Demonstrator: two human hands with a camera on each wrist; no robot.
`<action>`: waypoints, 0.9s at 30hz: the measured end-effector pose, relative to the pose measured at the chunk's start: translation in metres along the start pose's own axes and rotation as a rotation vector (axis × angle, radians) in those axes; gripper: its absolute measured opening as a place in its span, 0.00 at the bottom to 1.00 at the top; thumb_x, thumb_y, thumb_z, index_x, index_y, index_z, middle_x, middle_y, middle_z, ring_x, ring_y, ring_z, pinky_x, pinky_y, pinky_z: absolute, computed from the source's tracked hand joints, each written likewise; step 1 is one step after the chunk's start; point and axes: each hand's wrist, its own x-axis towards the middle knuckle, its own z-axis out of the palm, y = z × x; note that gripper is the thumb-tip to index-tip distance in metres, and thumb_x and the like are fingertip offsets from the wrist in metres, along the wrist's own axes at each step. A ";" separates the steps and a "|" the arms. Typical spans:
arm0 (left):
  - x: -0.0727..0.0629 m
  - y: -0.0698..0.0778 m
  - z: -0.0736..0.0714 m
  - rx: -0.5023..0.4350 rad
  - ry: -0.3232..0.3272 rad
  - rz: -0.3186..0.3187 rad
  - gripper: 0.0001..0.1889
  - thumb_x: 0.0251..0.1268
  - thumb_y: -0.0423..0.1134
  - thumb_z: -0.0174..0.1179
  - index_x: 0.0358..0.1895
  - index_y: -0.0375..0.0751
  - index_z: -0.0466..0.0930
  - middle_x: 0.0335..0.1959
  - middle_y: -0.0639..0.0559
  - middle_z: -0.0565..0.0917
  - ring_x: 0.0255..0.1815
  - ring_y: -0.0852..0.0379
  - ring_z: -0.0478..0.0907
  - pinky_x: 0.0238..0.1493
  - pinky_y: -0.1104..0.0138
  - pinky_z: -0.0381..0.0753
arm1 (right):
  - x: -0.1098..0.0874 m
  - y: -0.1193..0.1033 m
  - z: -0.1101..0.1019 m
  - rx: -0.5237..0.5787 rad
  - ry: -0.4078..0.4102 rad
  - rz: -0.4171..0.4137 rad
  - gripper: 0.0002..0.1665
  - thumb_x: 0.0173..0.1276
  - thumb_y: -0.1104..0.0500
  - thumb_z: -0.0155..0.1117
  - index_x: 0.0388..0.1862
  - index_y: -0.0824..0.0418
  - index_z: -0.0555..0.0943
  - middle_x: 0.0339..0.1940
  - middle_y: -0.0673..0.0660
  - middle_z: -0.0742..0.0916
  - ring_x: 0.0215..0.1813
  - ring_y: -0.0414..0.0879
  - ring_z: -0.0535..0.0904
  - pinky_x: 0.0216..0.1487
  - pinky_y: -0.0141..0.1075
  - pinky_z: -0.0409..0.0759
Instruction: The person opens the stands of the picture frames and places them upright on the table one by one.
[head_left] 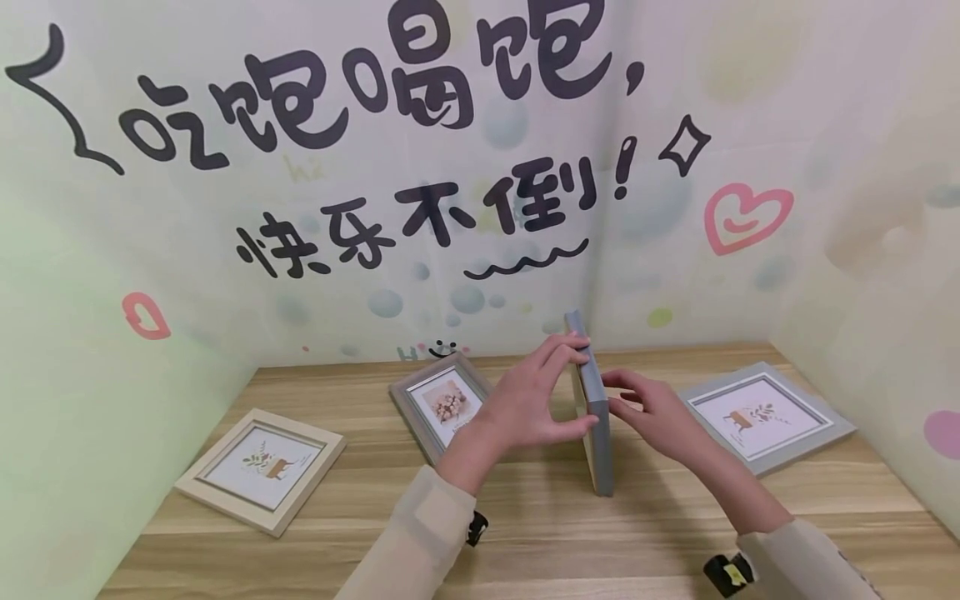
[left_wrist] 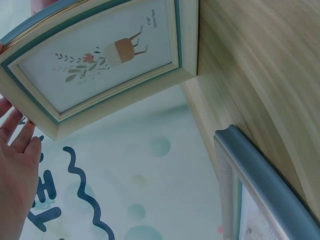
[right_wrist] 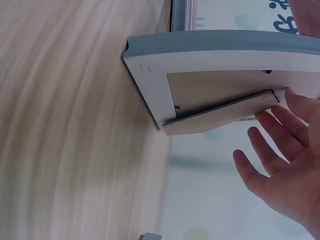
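Observation:
My left hand [head_left: 517, 400] grips a blue-grey picture frame [head_left: 596, 392] by its edge, fingers near the top and thumb lower down. The frame stands edge-on in the head view. In the left wrist view, its front shows a cream border and a plant drawing [left_wrist: 120, 52]. Behind it, my right hand [right_wrist: 290, 150] has its fingers spread, with some fingertips at the free end of the back stand [right_wrist: 220, 115]. That stand is a flat board tilted out from the brown backing [right_wrist: 215, 92].
A cream picture frame [head_left: 262, 471] lies flat at the left. A grey-brown frame [head_left: 408, 400] with a flower photo lies behind my left hand. Another grey frame [head_left: 795, 442] lies at the right, beyond my right forearm. A printed wall [head_left: 337, 325] closes off the wooden table [head_left: 525, 533].

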 end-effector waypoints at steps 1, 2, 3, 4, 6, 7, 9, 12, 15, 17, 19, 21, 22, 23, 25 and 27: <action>0.000 0.000 0.000 0.000 -0.001 0.001 0.32 0.53 0.52 0.72 0.59 0.46 0.69 0.71 0.54 0.69 0.74 0.54 0.68 0.67 0.66 0.77 | 0.000 0.000 0.000 -0.011 0.004 -0.002 0.16 0.73 0.62 0.60 0.57 0.65 0.79 0.56 0.64 0.86 0.63 0.64 0.79 0.64 0.62 0.76; 0.000 0.000 -0.001 0.000 -0.001 0.003 0.32 0.53 0.52 0.72 0.59 0.46 0.69 0.71 0.54 0.69 0.74 0.54 0.69 0.67 0.65 0.77 | 0.001 -0.001 -0.001 -0.022 0.011 -0.005 0.15 0.72 0.63 0.61 0.56 0.65 0.79 0.55 0.64 0.86 0.63 0.64 0.79 0.64 0.63 0.76; 0.000 -0.001 -0.001 0.001 -0.001 0.004 0.32 0.52 0.52 0.72 0.59 0.46 0.69 0.71 0.54 0.70 0.74 0.54 0.69 0.67 0.65 0.77 | 0.001 -0.002 -0.001 -0.033 0.017 -0.007 0.15 0.72 0.63 0.61 0.55 0.65 0.80 0.54 0.64 0.87 0.62 0.64 0.79 0.63 0.63 0.76; 0.000 -0.001 -0.001 0.001 -0.001 0.007 0.32 0.52 0.52 0.72 0.58 0.46 0.70 0.71 0.53 0.70 0.74 0.54 0.69 0.67 0.65 0.77 | 0.002 -0.002 0.000 -0.044 0.024 -0.007 0.14 0.71 0.63 0.62 0.54 0.64 0.80 0.53 0.63 0.87 0.62 0.64 0.80 0.63 0.63 0.76; 0.001 -0.001 0.000 -0.002 -0.001 0.012 0.32 0.52 0.52 0.72 0.58 0.46 0.70 0.70 0.52 0.70 0.74 0.53 0.69 0.67 0.65 0.77 | 0.002 -0.003 0.000 -0.065 0.039 -0.007 0.13 0.70 0.64 0.63 0.52 0.64 0.80 0.51 0.63 0.88 0.60 0.64 0.81 0.62 0.63 0.77; 0.001 -0.001 0.000 -0.004 -0.001 0.014 0.32 0.52 0.52 0.72 0.58 0.46 0.70 0.70 0.52 0.70 0.74 0.53 0.69 0.67 0.65 0.77 | 0.003 -0.003 0.001 -0.073 0.045 -0.006 0.12 0.70 0.65 0.63 0.51 0.64 0.81 0.50 0.62 0.88 0.60 0.64 0.81 0.62 0.63 0.77; 0.001 -0.001 0.000 -0.003 -0.002 0.017 0.32 0.52 0.53 0.72 0.58 0.46 0.70 0.70 0.53 0.71 0.74 0.53 0.68 0.68 0.65 0.77 | 0.004 -0.002 0.001 -0.088 0.057 -0.001 0.11 0.69 0.66 0.64 0.49 0.63 0.81 0.49 0.62 0.88 0.58 0.64 0.82 0.61 0.62 0.78; 0.001 0.000 0.000 0.002 -0.003 0.016 0.32 0.52 0.53 0.72 0.58 0.47 0.70 0.71 0.54 0.70 0.74 0.54 0.68 0.68 0.66 0.76 | 0.006 -0.002 0.002 -0.102 0.065 0.009 0.10 0.68 0.67 0.64 0.48 0.62 0.81 0.47 0.61 0.89 0.58 0.64 0.82 0.61 0.63 0.78; 0.001 -0.001 0.000 0.003 -0.004 0.012 0.32 0.52 0.53 0.72 0.58 0.47 0.70 0.71 0.54 0.70 0.74 0.54 0.68 0.68 0.65 0.77 | 0.008 -0.002 0.000 -0.139 0.067 0.008 0.09 0.67 0.67 0.65 0.46 0.61 0.81 0.46 0.61 0.89 0.53 0.62 0.84 0.56 0.60 0.81; 0.001 -0.001 -0.001 0.002 -0.001 0.011 0.32 0.52 0.53 0.72 0.57 0.46 0.70 0.71 0.53 0.70 0.74 0.54 0.68 0.67 0.65 0.77 | 0.010 -0.003 -0.001 -0.175 0.065 -0.001 0.09 0.67 0.66 0.66 0.46 0.60 0.81 0.45 0.60 0.89 0.47 0.57 0.83 0.49 0.52 0.82; 0.001 -0.001 -0.001 0.003 0.001 0.009 0.31 0.52 0.53 0.72 0.57 0.46 0.70 0.71 0.53 0.71 0.74 0.53 0.68 0.67 0.65 0.77 | 0.012 -0.004 -0.003 -0.204 0.058 -0.011 0.09 0.66 0.66 0.67 0.45 0.60 0.81 0.44 0.59 0.89 0.42 0.52 0.80 0.43 0.45 0.79; 0.001 -0.001 -0.001 0.007 0.000 0.009 0.31 0.52 0.53 0.72 0.57 0.47 0.70 0.70 0.53 0.71 0.74 0.53 0.69 0.67 0.65 0.78 | 0.014 -0.004 -0.004 -0.222 0.048 -0.016 0.09 0.65 0.66 0.67 0.44 0.59 0.82 0.43 0.58 0.88 0.41 0.50 0.79 0.42 0.42 0.75; 0.001 -0.001 -0.002 0.009 0.000 0.008 0.31 0.52 0.53 0.72 0.57 0.47 0.70 0.70 0.53 0.71 0.74 0.54 0.69 0.66 0.65 0.78 | 0.015 -0.004 -0.005 -0.226 0.044 -0.018 0.09 0.65 0.66 0.67 0.44 0.59 0.82 0.43 0.58 0.88 0.43 0.51 0.80 0.44 0.43 0.77; 0.001 -0.001 -0.001 0.012 -0.003 0.007 0.31 0.53 0.53 0.72 0.57 0.47 0.70 0.70 0.53 0.71 0.74 0.54 0.69 0.66 0.65 0.78 | 0.015 -0.004 -0.006 -0.228 0.038 -0.018 0.09 0.65 0.66 0.67 0.44 0.59 0.82 0.43 0.57 0.88 0.44 0.52 0.81 0.44 0.44 0.77; 0.001 -0.001 -0.001 0.017 -0.007 0.006 0.31 0.53 0.54 0.71 0.57 0.47 0.70 0.70 0.54 0.70 0.74 0.54 0.69 0.66 0.66 0.78 | 0.017 -0.003 -0.007 -0.234 0.035 -0.023 0.09 0.65 0.66 0.67 0.44 0.60 0.82 0.43 0.57 0.88 0.47 0.55 0.82 0.48 0.48 0.79; 0.002 -0.001 -0.002 0.017 -0.013 0.002 0.31 0.53 0.54 0.71 0.57 0.47 0.70 0.71 0.53 0.70 0.74 0.54 0.69 0.66 0.65 0.78 | 0.018 -0.002 -0.008 -0.244 0.035 -0.033 0.09 0.65 0.66 0.67 0.44 0.60 0.83 0.43 0.57 0.88 0.51 0.58 0.82 0.50 0.52 0.79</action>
